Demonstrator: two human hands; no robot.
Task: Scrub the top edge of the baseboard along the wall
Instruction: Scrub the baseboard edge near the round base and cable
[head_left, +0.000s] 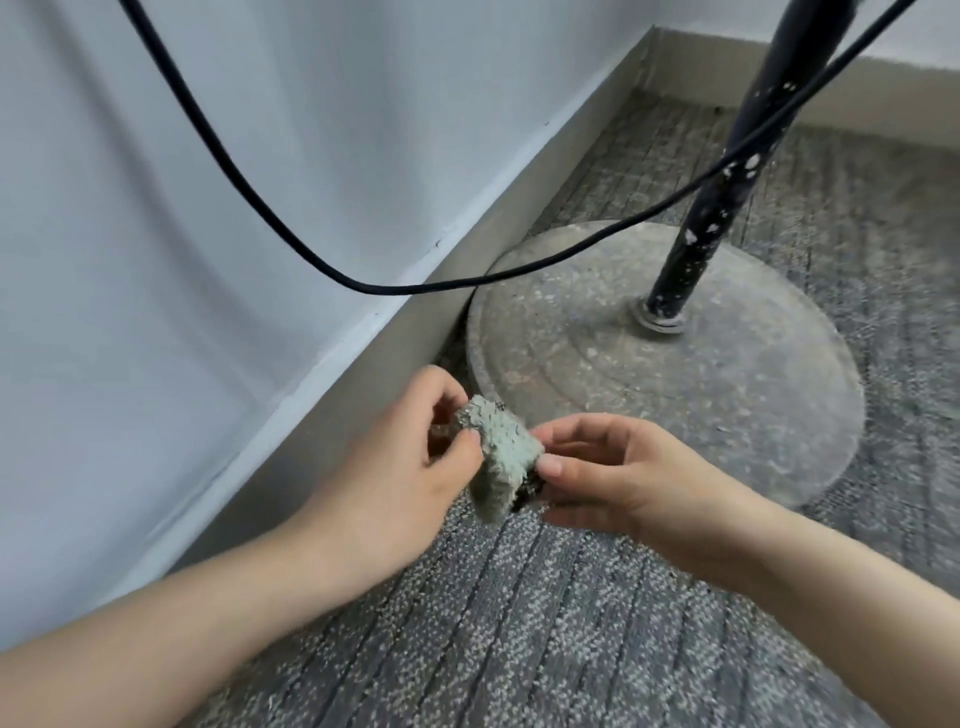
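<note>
— Baseboard (561, 156), where is it?
— It runs under the white wall (208, 208), meeting grey carpet (519, 623). A dusty round stand base (701, 395) sits just beside it.
— Hands?
— The left hand (415, 467) and right hand (623, 478) each pinch one end of a pale green scrub pad (506, 452), near the baseboard.

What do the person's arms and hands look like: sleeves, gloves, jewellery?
The left forearm and right forearm are bare, no sleeves showing. The left hand and right hand wear no gloves, rings, watch or bracelet. The right thumbnail looks unpainted.
</note>
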